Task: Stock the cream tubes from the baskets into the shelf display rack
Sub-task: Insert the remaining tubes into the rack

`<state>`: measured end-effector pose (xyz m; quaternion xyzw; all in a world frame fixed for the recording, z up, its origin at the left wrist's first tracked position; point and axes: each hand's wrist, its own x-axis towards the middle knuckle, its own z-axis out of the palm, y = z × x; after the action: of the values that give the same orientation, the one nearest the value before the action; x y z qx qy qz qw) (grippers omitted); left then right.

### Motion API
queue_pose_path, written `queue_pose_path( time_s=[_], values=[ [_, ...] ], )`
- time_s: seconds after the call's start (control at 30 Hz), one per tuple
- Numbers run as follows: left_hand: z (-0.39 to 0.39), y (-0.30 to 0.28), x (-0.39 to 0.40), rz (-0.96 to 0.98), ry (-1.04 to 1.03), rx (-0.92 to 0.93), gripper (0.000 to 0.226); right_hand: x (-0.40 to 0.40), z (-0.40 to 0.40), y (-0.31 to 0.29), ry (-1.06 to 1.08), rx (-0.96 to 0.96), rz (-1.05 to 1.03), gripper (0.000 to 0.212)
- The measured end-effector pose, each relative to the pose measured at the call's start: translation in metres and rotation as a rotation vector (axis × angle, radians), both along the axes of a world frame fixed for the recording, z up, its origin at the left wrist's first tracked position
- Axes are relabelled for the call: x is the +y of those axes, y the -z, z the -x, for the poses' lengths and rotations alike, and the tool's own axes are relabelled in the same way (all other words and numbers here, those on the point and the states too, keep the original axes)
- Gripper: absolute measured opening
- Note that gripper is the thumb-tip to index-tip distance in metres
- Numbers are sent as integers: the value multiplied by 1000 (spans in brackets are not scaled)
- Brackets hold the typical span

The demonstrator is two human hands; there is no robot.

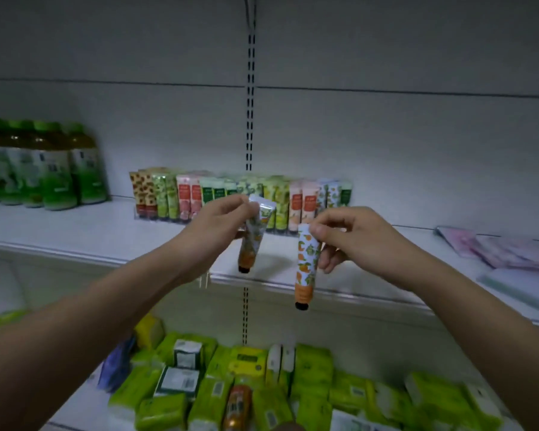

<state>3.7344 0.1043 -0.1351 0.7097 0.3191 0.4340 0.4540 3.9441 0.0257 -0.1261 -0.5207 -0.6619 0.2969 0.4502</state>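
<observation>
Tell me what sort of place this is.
Most likely a shop aisle: white slotted-back shelving, a display rack of cream tubes in rows, green-capped bottles in a group, and green packs heaped on the shelf below.

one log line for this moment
left hand: pinches cream tube | right hand: pinches orange-print tube | both caps down, before display rack

The left hand (223,227) and right hand (352,241) each pinch an orange-print cream tube (252,241) (306,269) cap-down before the display rack (240,199) on the white shelf (91,231).
</observation>
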Motion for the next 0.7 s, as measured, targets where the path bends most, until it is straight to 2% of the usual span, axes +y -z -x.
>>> queue_pose_path(
  time_s=[0.1, 0.17, 0.33, 0.53, 0.7],
  values=[
    [-14, -23, 9, -199, -20, 143, 23, 12, -27, -18, 121, -79, -73, 13],
    [-25, -35, 18, -266, 10, 184, 15, 21, -45, -27, 166, -140, -88, 12],
    [-64, -53, 49, -255, 90, 208, 12, 48, -87, -45, 250, -249, -33, 8],
    [-114, -76, 88, -349, -9, 261, 5, 90, -121, -57, 340, -405, -56, 19],
    [-150, -78, 119, -418, -112, 337, 8, 119, -131, -64, 443, -459, -149, 13]
  ],
)
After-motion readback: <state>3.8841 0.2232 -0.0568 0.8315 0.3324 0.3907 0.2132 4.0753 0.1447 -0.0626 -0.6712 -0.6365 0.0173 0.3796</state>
